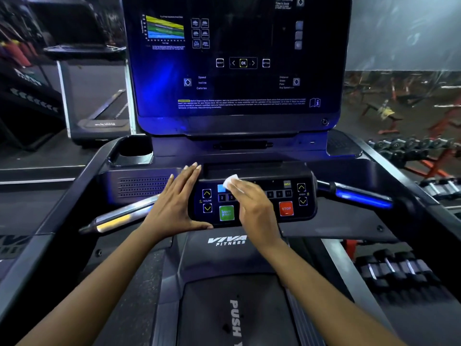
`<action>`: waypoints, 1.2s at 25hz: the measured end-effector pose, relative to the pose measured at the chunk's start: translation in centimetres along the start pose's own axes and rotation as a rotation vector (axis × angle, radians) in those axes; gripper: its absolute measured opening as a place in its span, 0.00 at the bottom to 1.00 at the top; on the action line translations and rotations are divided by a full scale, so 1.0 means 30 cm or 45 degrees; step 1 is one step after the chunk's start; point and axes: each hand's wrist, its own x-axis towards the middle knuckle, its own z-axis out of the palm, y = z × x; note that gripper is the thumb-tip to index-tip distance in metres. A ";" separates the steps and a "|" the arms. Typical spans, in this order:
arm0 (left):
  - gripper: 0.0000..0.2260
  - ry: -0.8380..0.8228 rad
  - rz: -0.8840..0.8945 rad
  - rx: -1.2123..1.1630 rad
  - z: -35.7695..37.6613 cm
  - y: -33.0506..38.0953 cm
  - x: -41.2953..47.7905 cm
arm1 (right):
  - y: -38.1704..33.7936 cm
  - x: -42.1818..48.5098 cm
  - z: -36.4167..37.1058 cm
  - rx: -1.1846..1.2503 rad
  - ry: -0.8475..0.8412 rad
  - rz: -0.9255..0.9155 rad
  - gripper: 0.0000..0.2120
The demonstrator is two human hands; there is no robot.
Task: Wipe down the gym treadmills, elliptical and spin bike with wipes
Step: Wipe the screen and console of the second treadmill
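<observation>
Under flat fingers of the right hand, a small white wipe is pressed on the black treadmill button panel; left hand flat, empty. Risk: accidentally pressing the green start button just below.

The right hand lies across the middle of the control panel, hiding the number keys there, and covers the wipe except for a white corner past the fingertips. The screen is cut off by the top edge, and the white lettering on the deck by the bottom edge, so it reads only "PUSH Y". The warning paragraph and the green button label are too blurred to read, and the dumbbells at right are too smeared to count.
</observation>
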 end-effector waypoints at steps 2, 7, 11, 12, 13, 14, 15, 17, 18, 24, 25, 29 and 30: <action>0.58 -0.014 -0.005 -0.045 0.006 0.001 0.007 | -0.029 0.019 0.041 -0.068 -0.077 -0.097 0.19; 0.59 -0.003 0.002 -0.070 0.012 -0.008 0.009 | 0.036 -0.041 0.017 -0.211 -0.111 -0.163 0.23; 0.57 0.017 0.018 -0.073 0.013 -0.009 0.006 | 0.170 -0.097 -0.070 -0.263 0.085 0.215 0.26; 0.57 0.013 0.019 -0.070 0.013 -0.008 0.005 | 0.199 -0.114 -0.092 -0.272 0.124 0.281 0.26; 0.56 0.010 0.019 -0.069 0.013 -0.008 0.005 | 0.225 -0.131 -0.116 -0.278 0.154 0.333 0.27; 0.56 0.015 0.021 -0.068 0.013 -0.009 0.004 | 0.246 -0.146 -0.137 -0.284 0.169 0.381 0.29; 0.56 0.023 0.024 -0.064 0.013 -0.010 0.004 | 0.259 -0.160 -0.151 -0.293 0.167 0.424 0.32; 0.57 0.032 0.030 -0.056 0.010 -0.009 0.006 | 0.256 -0.192 -0.157 -0.315 0.181 0.489 0.32; 0.57 0.033 0.031 -0.055 0.009 -0.007 0.006 | 0.234 -0.212 -0.152 -0.318 0.203 0.492 0.30; 0.56 0.044 0.017 -0.064 0.007 0.000 0.003 | 0.115 -0.292 -0.121 -0.133 0.286 0.469 0.26; 0.56 0.042 0.013 -0.067 0.005 0.002 0.004 | 0.144 -0.265 -0.133 -0.136 0.338 0.550 0.23; 0.57 0.031 0.007 -0.047 0.002 0.007 0.001 | 0.213 -0.185 -0.144 -0.248 0.401 0.685 0.19; 0.56 0.028 0.002 -0.037 0.003 0.008 0.002 | 0.185 -0.191 -0.124 -0.252 0.388 0.674 0.20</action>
